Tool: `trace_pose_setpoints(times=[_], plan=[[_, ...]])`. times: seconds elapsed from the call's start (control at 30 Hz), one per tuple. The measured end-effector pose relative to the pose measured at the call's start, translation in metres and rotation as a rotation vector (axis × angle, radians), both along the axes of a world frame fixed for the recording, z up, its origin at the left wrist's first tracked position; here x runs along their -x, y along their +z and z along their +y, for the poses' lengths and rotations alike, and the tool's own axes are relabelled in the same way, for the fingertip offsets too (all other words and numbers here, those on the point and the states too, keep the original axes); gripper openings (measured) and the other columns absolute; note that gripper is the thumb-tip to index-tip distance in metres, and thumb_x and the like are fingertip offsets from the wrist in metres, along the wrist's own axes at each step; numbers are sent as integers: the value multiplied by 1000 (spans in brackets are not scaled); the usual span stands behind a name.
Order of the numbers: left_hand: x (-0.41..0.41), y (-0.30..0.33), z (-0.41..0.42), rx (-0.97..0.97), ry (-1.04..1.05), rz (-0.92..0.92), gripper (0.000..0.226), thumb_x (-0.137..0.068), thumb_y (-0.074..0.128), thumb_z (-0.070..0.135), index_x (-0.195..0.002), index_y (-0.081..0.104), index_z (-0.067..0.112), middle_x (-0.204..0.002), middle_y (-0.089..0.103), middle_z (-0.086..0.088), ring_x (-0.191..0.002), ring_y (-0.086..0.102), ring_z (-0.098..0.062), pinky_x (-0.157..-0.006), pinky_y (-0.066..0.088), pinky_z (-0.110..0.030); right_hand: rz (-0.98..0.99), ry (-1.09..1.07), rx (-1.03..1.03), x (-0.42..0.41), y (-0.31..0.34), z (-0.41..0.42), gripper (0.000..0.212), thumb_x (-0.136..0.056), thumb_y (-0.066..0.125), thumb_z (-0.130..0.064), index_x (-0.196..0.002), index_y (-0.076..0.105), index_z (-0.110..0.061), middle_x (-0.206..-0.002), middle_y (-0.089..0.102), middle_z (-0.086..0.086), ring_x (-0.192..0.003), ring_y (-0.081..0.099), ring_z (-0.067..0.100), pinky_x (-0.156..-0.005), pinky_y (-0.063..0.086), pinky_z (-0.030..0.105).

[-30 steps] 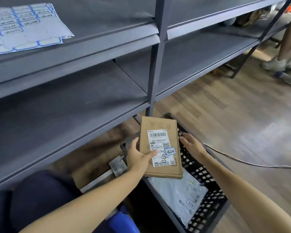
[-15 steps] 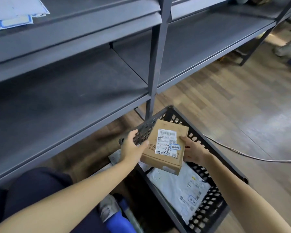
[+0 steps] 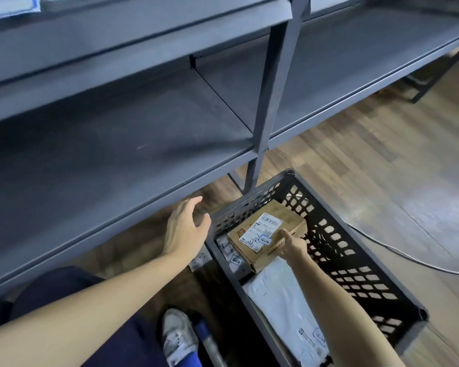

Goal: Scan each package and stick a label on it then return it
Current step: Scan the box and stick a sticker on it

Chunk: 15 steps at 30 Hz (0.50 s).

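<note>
A brown cardboard package [image 3: 289, 219] with a white shipping label and a small blue-edged sticker lies tilted inside the black plastic crate [image 3: 355, 263] on the floor. My right hand [image 3: 293, 245] grips its near right edge, thumb on top. My left hand [image 3: 186, 226] hovers open just left of the crate, holding nothing. A white poly-bag package [image 3: 281, 300] lies in the crate under my right forearm. Another labelled package [image 3: 229, 251] shows at the crate's left wall.
Grey metal shelving [image 3: 143, 144] spans the left and top, its post [image 3: 268, 107] standing just behind the crate. A sheet of blue-edged labels [image 3: 8, 5] lies on an upper shelf. A cable [image 3: 398, 252] crosses the wooden floor on the right. My shoe [image 3: 178, 337] is below.
The package went from held up in both hands down into the crate. My left hand let go and drew away to the left; my right hand stays on the box.
</note>
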<state>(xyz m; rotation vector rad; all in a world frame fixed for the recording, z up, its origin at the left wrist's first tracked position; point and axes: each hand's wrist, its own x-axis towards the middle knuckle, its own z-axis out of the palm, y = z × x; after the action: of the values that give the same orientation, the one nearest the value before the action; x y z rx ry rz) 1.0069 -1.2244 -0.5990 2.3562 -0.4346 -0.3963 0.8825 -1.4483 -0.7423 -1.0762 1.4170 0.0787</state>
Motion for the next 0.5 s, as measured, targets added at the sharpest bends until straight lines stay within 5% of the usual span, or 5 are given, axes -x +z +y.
trace_pose_setpoints(times=[0.13, 0.3, 0.5], plan=[[-6, -5, 1, -86, -67, -123, 45, -95, 51, 24, -139, 46, 19, -143, 47, 4, -132, 39, -14, -110, 26, -29, 80, -165, -27, -7, -16, -2, 39, -87, 68, -26, -107, 62, 7, -90, 66, 23, -96, 64, 37, -94, 51, 47], [-4, -14, -5, -162, -123, -185, 46, -96, 49, 26, -142, 44, 19, -146, 43, 2, -136, 34, -13, -113, 19, -24, 99, -351, 53, -18, -33, -4, 52, -89, 66, -34, -118, 58, 8, -113, 64, 22, -99, 63, 37, -87, 51, 40], [-3, -21, -2, -167, -122, -178, 46, -96, 50, 26, -141, 44, 19, -145, 45, 3, -135, 36, -13, -112, 20, -25, 161, 39, 119, -29, -30, 5, 44, -94, 57, -18, -135, 44, -10, -128, 59, 8, -117, 59, 22, -81, 51, 16]])
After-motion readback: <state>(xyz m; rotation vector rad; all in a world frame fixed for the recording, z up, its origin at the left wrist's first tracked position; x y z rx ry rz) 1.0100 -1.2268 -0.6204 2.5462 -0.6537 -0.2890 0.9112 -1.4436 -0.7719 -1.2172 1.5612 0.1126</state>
